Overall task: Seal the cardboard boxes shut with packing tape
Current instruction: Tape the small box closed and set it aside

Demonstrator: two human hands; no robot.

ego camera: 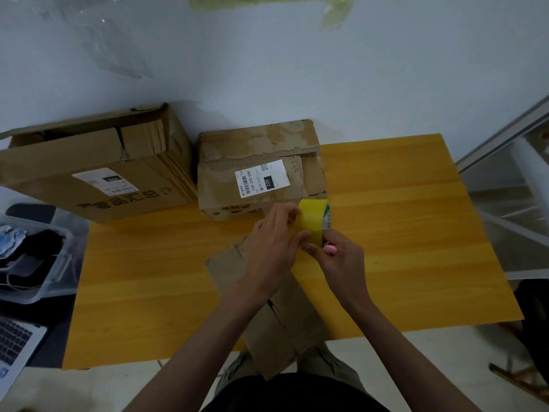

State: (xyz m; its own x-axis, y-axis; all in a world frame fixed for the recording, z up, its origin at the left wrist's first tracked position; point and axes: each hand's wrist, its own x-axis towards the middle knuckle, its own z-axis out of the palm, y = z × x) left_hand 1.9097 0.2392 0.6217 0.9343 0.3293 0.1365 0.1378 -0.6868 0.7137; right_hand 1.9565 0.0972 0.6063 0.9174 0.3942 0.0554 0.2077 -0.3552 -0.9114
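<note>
No fresh tape is seen on the three brown cardboard boxes; sealing is judged barely begun. The yellow packing-tape roll is gripped above the table by the left hand and right hand.

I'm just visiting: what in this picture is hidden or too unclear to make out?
All from the head view:
- Free end of the tape roll: covered by the left hand.
- Pink object: mostly enclosed by the right hand; unidentifiable.
- Flat cardboard: partly hidden under both forearms.
- Small print on the middle box label: too small.
- Laptop: cut off by the left edge.
</note>
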